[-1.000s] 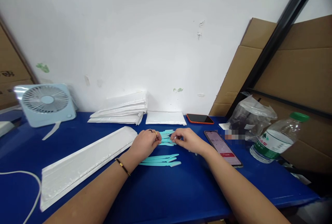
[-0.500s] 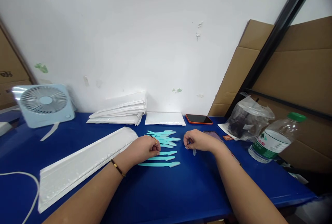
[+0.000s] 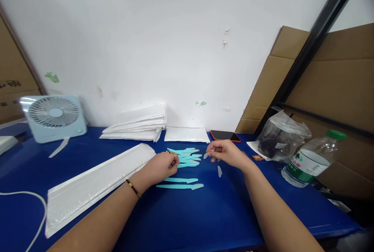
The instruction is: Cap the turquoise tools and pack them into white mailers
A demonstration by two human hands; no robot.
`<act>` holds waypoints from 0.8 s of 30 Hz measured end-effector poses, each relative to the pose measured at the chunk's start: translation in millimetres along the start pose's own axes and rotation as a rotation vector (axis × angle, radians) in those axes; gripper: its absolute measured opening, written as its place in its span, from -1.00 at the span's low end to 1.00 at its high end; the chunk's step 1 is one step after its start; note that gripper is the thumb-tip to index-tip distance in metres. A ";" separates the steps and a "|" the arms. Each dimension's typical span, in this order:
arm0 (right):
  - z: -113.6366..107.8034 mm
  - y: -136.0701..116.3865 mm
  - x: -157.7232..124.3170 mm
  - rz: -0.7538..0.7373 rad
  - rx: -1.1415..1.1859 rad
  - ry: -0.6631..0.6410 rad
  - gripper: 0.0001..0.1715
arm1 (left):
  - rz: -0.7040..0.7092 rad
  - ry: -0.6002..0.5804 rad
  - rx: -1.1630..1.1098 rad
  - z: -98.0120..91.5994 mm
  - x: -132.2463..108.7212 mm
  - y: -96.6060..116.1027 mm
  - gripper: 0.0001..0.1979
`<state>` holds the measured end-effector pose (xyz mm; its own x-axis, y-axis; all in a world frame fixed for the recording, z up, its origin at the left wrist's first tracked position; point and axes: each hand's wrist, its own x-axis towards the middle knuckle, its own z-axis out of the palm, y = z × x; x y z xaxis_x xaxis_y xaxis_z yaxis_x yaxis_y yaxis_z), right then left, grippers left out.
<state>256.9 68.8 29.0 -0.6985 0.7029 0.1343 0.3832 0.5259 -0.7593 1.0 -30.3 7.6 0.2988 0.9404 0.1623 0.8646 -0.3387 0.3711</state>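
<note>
The left hand [image 3: 160, 167] clenches the teal razors [image 3: 187, 156]; the right hand [image 3: 229, 153] pinches a clear cap [image 3: 206, 155]. Uncapping, I'd say; next calls for parking it beside the loose cap [image 3: 219, 171].

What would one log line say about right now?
left hand: touching teal stick pile | right hand: pinching small clear cap | table: second cap, two sticks apart

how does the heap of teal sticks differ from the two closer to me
The heap of teal sticks holds many, crossed and overlapping; the two nearer sticks lie side by side, roughly parallel. The left hand has fingertips at the heap; nothing touches the two nearer sticks. The right hand pinches a small clear piece nearby. Both share the same teal colour and slim shape, flat on the blue table.
</note>
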 end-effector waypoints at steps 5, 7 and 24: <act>4.5 -4.3 -0.4 -0.025 0.120 0.058 -0.77 | -0.086 0.097 -0.191 -4.0 -0.4 1.4 -0.82; 5.6 -7.1 -0.9 -0.044 0.156 0.071 -0.76 | -0.088 0.106 -0.225 -5.1 -0.1 2.4 -0.80; 14.0 -11.9 0.1 -0.156 0.139 0.089 -0.76 | -0.094 0.064 -0.320 -7.0 -0.2 2.5 -0.69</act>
<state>243.8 55.9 29.1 -0.6843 0.6608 0.3084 0.1830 0.5650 -0.8045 0.3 -31.6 14.8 0.1889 0.9676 0.1676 0.7137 -0.2525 0.6534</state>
